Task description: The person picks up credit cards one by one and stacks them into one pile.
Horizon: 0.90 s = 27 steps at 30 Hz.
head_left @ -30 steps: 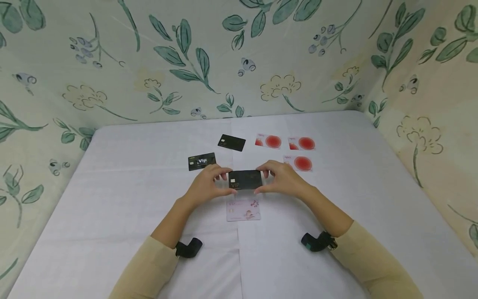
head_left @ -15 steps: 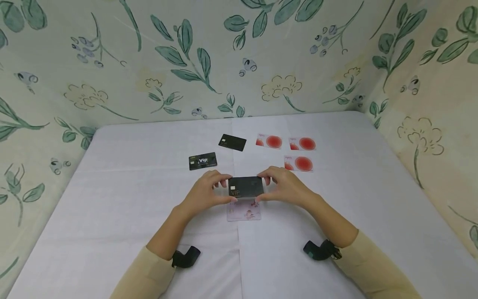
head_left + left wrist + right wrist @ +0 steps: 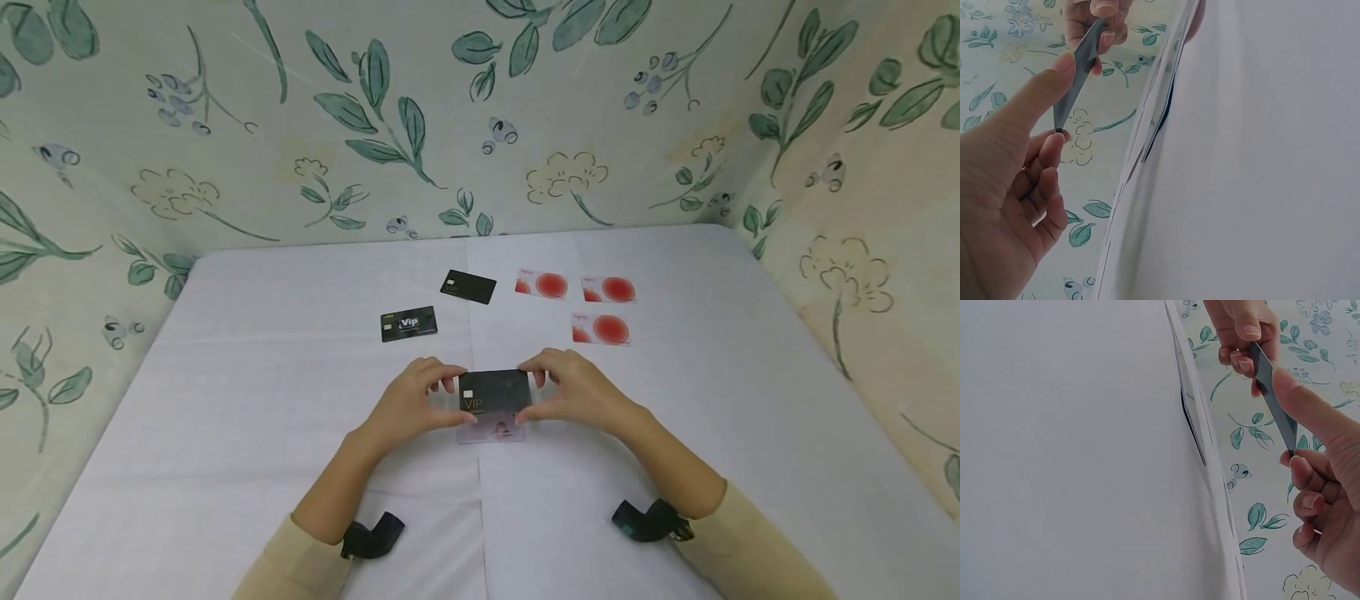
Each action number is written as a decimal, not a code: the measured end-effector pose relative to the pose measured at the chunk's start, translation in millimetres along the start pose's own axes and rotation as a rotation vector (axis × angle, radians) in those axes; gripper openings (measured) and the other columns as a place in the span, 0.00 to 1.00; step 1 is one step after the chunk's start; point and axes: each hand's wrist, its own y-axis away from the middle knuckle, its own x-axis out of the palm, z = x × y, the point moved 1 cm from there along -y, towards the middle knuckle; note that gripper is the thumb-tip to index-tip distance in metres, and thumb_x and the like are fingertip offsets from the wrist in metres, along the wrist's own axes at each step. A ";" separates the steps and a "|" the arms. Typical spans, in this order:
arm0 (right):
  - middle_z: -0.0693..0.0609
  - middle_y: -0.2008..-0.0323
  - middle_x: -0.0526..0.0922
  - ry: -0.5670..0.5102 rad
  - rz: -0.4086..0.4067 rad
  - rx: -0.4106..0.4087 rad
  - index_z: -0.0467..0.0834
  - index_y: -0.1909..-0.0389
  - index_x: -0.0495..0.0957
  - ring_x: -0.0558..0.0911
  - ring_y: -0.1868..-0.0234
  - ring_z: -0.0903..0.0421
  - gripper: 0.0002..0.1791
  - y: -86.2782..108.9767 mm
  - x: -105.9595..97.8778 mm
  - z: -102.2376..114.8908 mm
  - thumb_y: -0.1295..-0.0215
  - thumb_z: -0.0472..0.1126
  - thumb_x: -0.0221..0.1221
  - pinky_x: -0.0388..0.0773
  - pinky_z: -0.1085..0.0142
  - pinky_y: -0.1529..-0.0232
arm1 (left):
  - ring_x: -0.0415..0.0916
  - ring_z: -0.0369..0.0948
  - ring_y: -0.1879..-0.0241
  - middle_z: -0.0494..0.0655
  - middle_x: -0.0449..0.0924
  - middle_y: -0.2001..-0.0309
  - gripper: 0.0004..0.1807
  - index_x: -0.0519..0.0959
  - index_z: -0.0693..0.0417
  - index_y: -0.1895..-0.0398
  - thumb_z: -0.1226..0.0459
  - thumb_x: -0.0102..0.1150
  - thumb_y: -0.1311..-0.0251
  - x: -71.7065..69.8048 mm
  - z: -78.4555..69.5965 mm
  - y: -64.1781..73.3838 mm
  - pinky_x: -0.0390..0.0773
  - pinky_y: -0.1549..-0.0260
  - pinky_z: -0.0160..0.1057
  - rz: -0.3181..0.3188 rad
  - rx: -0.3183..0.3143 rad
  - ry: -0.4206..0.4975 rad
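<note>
Between both hands a black VIP card [image 3: 495,392] is held by its short ends, raised off the table. My left hand [image 3: 412,396] pinches its left end between thumb and fingers; my right hand [image 3: 577,387] pinches the right end likewise. Both wrist views show the black card [image 3: 1079,75] nearly edge-on, thumb on one long edge and fingertip on the other. Beneath and partly behind it lies a pink card [image 3: 491,433] flat on the white cloth, its upper part covered from the head camera.
Farther back on the white-clothed table [image 3: 225,375] lie a black card with "Vip" lettering [image 3: 408,324] and another black card [image 3: 468,287]. To their right are three red-and-white cards [image 3: 602,328]. A flower-patterned curtain [image 3: 420,108] stands behind the table.
Both hands have drawn the black card toward the body, from behind the pink card to over its upper part. The other cards have stayed in place.
</note>
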 end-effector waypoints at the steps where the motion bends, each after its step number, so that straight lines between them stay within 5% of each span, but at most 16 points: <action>1: 0.55 0.72 0.73 -0.001 0.003 -0.004 0.43 0.55 0.80 0.72 0.69 0.51 0.32 1.2 0.4 -0.2 0.64 0.50 0.77 0.67 0.70 0.70 | 0.67 0.36 0.65 0.39 0.72 0.68 0.32 0.80 0.53 0.52 0.55 0.79 0.66 0.8 0.4 1.2 0.72 0.65 0.34 0.004 -0.002 0.000; 27: 0.58 0.71 0.75 0.027 0.122 -0.093 0.43 0.55 0.81 0.72 0.68 0.59 0.30 8.8 8.8 -10.9 0.59 0.53 0.74 0.68 0.71 0.67 | 0.69 0.37 0.66 0.39 0.73 0.68 0.36 0.80 0.55 0.54 0.53 0.79 0.73 9.6 8.4 11.2 0.72 0.64 0.33 0.007 0.124 -0.034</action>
